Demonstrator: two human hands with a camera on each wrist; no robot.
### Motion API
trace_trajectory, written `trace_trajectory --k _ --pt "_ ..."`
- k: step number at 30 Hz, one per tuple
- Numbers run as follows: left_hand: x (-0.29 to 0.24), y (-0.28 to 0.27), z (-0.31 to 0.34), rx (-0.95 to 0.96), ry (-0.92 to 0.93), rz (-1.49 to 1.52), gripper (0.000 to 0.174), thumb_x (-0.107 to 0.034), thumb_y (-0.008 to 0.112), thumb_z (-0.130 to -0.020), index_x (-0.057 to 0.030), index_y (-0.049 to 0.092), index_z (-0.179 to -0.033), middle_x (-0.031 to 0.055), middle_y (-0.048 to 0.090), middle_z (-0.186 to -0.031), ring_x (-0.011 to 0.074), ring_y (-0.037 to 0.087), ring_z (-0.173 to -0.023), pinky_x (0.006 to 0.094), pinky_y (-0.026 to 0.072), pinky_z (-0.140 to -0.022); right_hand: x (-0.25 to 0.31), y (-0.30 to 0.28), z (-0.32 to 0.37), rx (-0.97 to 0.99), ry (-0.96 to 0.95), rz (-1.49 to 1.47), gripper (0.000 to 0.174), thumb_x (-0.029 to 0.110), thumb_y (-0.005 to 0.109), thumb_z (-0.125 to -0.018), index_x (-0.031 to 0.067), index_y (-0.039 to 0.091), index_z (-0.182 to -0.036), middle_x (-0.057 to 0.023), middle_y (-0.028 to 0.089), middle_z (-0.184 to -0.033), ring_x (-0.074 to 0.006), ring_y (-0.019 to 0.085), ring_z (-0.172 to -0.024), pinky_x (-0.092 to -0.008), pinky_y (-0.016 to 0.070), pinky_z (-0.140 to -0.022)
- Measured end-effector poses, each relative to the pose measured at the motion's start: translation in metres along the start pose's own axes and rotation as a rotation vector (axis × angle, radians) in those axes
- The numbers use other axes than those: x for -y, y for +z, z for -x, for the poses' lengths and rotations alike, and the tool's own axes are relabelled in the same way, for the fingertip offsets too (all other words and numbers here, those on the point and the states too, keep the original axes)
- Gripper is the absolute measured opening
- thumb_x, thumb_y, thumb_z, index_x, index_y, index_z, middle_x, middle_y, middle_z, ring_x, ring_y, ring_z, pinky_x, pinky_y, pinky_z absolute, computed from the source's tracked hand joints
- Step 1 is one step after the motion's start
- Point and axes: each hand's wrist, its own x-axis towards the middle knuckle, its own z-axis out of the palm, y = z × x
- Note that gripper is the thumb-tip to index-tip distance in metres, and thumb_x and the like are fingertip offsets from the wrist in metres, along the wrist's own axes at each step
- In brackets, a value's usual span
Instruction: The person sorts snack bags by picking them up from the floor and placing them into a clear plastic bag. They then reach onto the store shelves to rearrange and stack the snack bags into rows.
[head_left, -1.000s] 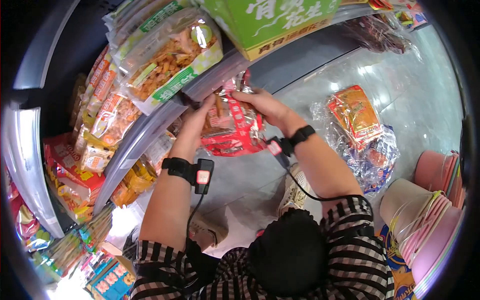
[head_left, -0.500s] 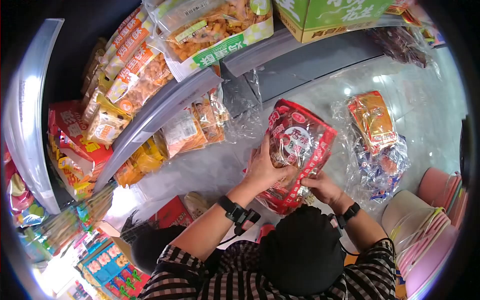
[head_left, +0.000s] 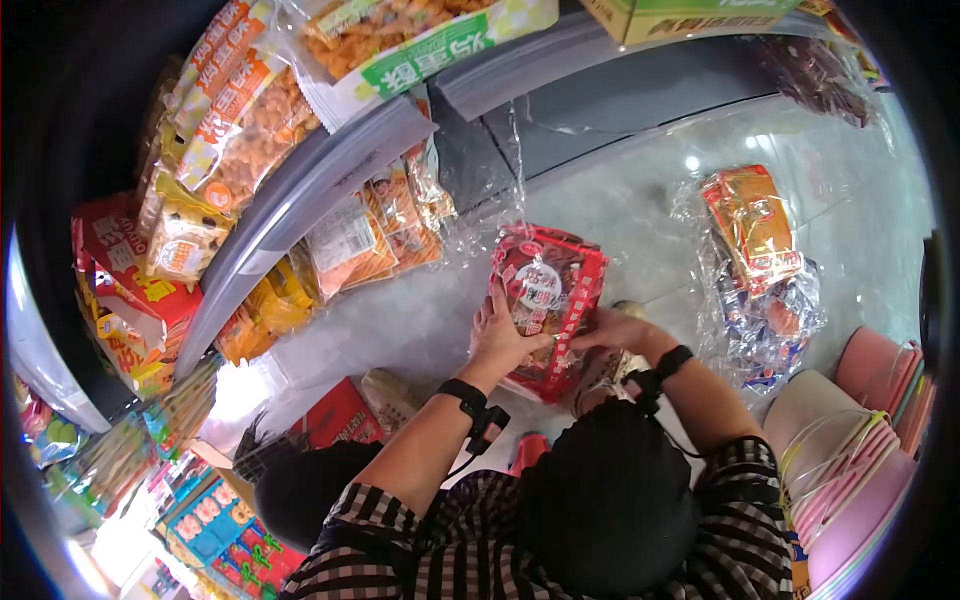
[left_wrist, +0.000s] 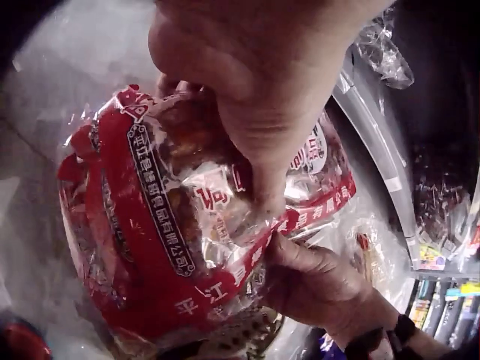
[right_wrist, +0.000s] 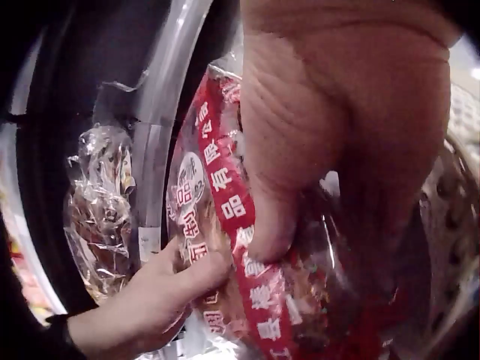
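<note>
A red and clear plastic snack bag (head_left: 558, 290) with white lettering is between my two hands in front of my body. My left hand (head_left: 505, 340) grips it from the left, fingers spread along the bag and thumb across its face. On the other side my right hand (head_left: 625, 335) holds the bag's right edge. Both thumbs press the red lettered strip close together in the left wrist view, where the bag's (left_wrist: 150, 202) brown contents show through the film. In the right wrist view, my right thumb lies on the bag (right_wrist: 225, 180), its fingers partly hidden behind.
To the left, shelves with a clear front rail (head_left: 310, 200) carry several snack bags (head_left: 265, 150). Packs in clear plastic (head_left: 385, 235) lie below the rail. On the grey floor at right are orange-red packs (head_left: 755, 225) in clear wrapping, beside stacked pink buckets (head_left: 860, 470).
Both hands have brought the bag from beside the shelf back toward my body and turned its printed face up. Since half a second ago it has shifted slightly left.
</note>
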Motion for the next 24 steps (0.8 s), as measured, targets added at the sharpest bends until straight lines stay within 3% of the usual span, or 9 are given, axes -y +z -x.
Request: trace_trajectory --k 2,4,6,8,10,16,19,21,24 --pt "-0.014 -0.019 0.014 -0.015 0.023 -0.064 0.110 -0.037 0.081 -0.063 -0.0020 0.015 -0.144 0.0261 0.036 -0.138 0.0425 0.039 -0.123 0.0480 0.0324 -0.104 0.046 -0.018 0.017 0.128 0.133 0.969 0.044 0.035 0.073 -0.078 0.0017 0.065 -0.106 -0.0118 0.069 -0.092 -0.0186 0.064 -0.084 -0.0367 0.0515 -0.070" --pt "-0.025 -0.048 0.021 -0.212 0.401 -0.108 0.083 -0.027 0.074 -0.073 -0.0014 0.033 -0.140 0.0232 0.039 -0.138 0.0394 0.037 -0.127 0.0466 0.0291 -0.107 0.063 -0.031 0.044 -0.299 -0.191 1.243 0.039 0.038 0.067 -0.083 0.0014 0.068 -0.096 -0.0122 0.065 -0.076 -0.0162 0.063 -0.073 -0.0325 0.0509 -0.068" --pt "-0.044 -0.094 0.034 -0.442 0.636 -0.051 0.051 -0.016 0.067 -0.078 -0.0010 0.053 -0.124 0.0204 0.044 -0.136 0.0371 0.040 -0.125 0.0454 0.0316 -0.105 0.116 -0.032 0.062 -0.384 -0.194 0.441 0.045 0.042 0.065 -0.084 0.0016 0.065 -0.104 -0.0098 0.064 -0.079 -0.0146 0.062 -0.076 -0.0299 0.0512 -0.069" --pt "-0.045 -0.140 0.037 -0.729 0.716 -0.208 0.042 -0.009 0.065 -0.078 -0.0030 0.056 -0.118 0.0207 0.047 -0.130 0.0384 0.044 -0.118 0.0445 0.0358 -0.101 0.149 -0.021 0.047 -0.455 -0.534 -0.067 0.051 0.038 0.065 -0.086 0.0001 0.057 -0.119 -0.0096 0.063 -0.096 -0.0158 0.060 -0.086 -0.0294 0.0504 -0.075" --pt "-0.042 -0.177 0.032 -0.943 0.661 -0.199 0.034 -0.008 0.057 -0.083 -0.0032 0.060 -0.116 0.0172 0.047 -0.133 0.0354 0.046 -0.119 0.0419 0.0354 -0.101 0.186 -0.005 0.030 -0.450 -0.598 -0.132 0.058 0.036 0.066 -0.085 -0.0008 0.050 -0.127 -0.0097 0.060 -0.104 -0.0153 0.058 -0.090 -0.0293 0.0501 -0.077" --pt "-0.005 -0.227 -0.032 -0.674 0.435 -0.372 0.046 -0.023 0.060 -0.085 -0.0096 0.054 -0.129 0.0183 0.040 -0.141 0.0386 0.036 -0.130 0.0481 0.0290 -0.106 0.202 0.007 -0.056 -0.560 -0.558 -0.019 0.035 0.019 0.061 -0.085 -0.0034 0.061 -0.112 -0.0147 0.065 -0.098 -0.0198 0.063 -0.069 -0.0333 0.0507 -0.061" --pt "-0.007 -0.219 -0.047 -0.544 0.534 -0.581 0.062 -0.043 0.062 -0.082 -0.0332 0.042 -0.140 0.0136 0.026 -0.151 0.0399 0.021 -0.138 0.0599 0.0150 -0.109 0.203 -0.008 -0.046 -0.600 -0.563 -0.311 0.027 0.011 0.055 -0.084 -0.0049 0.064 -0.104 -0.0154 0.067 -0.090 -0.0204 0.063 -0.063 -0.0344 0.0497 -0.058" --pt "-0.010 -0.199 -0.052 -0.556 0.505 -0.656 0.062 -0.044 0.062 -0.081 -0.0325 0.043 -0.139 0.0119 0.025 -0.152 0.0404 0.018 -0.139 0.0639 0.0135 -0.107 0.212 -0.010 -0.031 -0.568 -0.637 -0.304 0.033 0.008 0.053 -0.085 0.0013 0.060 -0.117 0.0015 0.053 -0.067 -0.0079 0.043 -0.054 -0.0253 0.0356 -0.049" --pt "-0.021 -0.181 -0.060 -0.560 0.471 -0.732 0.063 -0.044 0.062 -0.080 -0.0294 0.044 -0.138 0.0084 0.021 -0.153 0.0407 0.010 -0.141 0.0725 0.0105 -0.103 0.238 0.016 -0.032 -0.621 -0.848 -0.074 0.033 0.007 0.052 -0.083 0.0007 0.062 -0.114 -0.0027 0.056 -0.067 -0.0109 0.048 -0.057 -0.0286 0.0410 -0.052"
